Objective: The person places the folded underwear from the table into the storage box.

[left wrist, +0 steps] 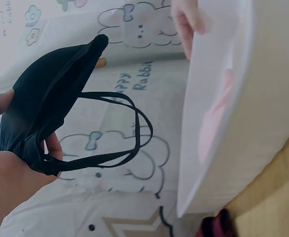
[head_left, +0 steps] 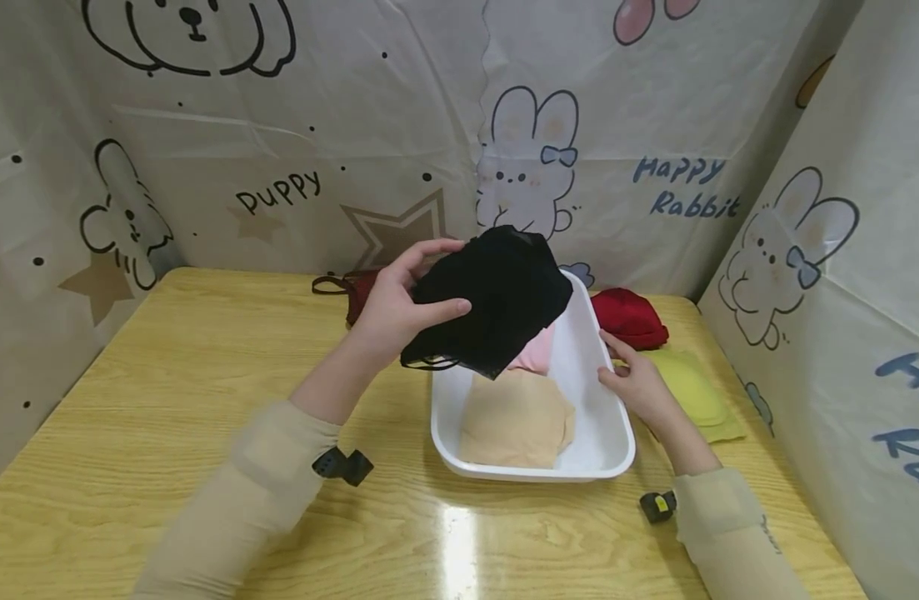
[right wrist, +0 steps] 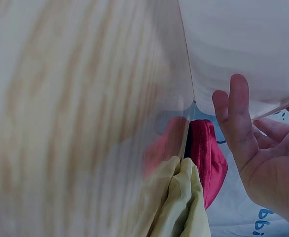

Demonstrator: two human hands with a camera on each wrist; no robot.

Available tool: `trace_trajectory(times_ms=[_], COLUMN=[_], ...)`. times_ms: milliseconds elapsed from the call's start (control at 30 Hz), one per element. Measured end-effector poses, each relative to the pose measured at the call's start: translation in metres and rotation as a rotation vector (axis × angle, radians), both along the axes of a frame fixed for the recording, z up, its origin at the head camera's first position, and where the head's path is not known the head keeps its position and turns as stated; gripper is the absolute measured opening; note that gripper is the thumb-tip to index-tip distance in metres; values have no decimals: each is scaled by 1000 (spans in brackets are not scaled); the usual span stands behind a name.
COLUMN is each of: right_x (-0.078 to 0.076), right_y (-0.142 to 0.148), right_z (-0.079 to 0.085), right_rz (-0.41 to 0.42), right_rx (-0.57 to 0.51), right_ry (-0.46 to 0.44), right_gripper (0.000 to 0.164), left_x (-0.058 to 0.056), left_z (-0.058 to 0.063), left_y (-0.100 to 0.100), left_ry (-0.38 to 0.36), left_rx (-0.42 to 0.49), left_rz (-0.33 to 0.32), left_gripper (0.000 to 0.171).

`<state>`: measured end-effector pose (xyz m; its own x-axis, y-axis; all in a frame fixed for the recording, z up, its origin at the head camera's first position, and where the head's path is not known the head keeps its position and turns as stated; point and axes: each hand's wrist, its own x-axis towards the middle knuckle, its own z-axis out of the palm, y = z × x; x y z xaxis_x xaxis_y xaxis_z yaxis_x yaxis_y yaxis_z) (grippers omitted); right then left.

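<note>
Left grip (head_left: 399, 310) pinches the black bra (head_left: 500, 292), right grip (head_left: 641, 385) clamps the white tub (head_left: 537, 475); we'd tuck those straps (left wrist: 137, 126) before lowering, tbh.

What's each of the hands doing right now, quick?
Left hand: holding the black garment.
Right hand: holding the rim of the white tray.

Black bra (head_left: 496, 300) above white tray (head_left: 596, 425)
</note>
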<state>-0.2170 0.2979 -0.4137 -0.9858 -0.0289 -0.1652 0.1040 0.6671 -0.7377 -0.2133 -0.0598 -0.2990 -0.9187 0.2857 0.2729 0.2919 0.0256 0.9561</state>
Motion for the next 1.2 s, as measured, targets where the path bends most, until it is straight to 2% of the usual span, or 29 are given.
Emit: trace_trajectory(times_ms=[167, 433, 633, 767, 867, 1000, 1200], right_x=[1, 1, 0, 0, 1, 2, 2], right_y=[0, 1, 2, 2, 1, 1, 1], right_z=[1, 0, -1, 0, 1, 2, 1], right_rz=[12, 11, 17, 17, 17, 18, 13], right_rx=[4, 5, 9, 11, 10, 3, -7], right_ry=[17, 13, 26, 27, 29, 30, 22], right_gripper=[70, 70, 69, 69, 70, 72, 70], left_x=[-3, -3, -3, -4, -5, -8, -12], left_z=[-13, -38, -53, -61, -67, -73, -81], left_y=[11, 29, 39, 42, 43, 44, 45], left_ry=[-3, -79, -123, -148, -155, -143, -166], left_rx=[29, 142, 147, 168, 170, 131, 66], left_rz=[-30, -124, -140, -183, -226, -266, -345], left_gripper=[61, 61, 61, 61, 61, 61, 59])
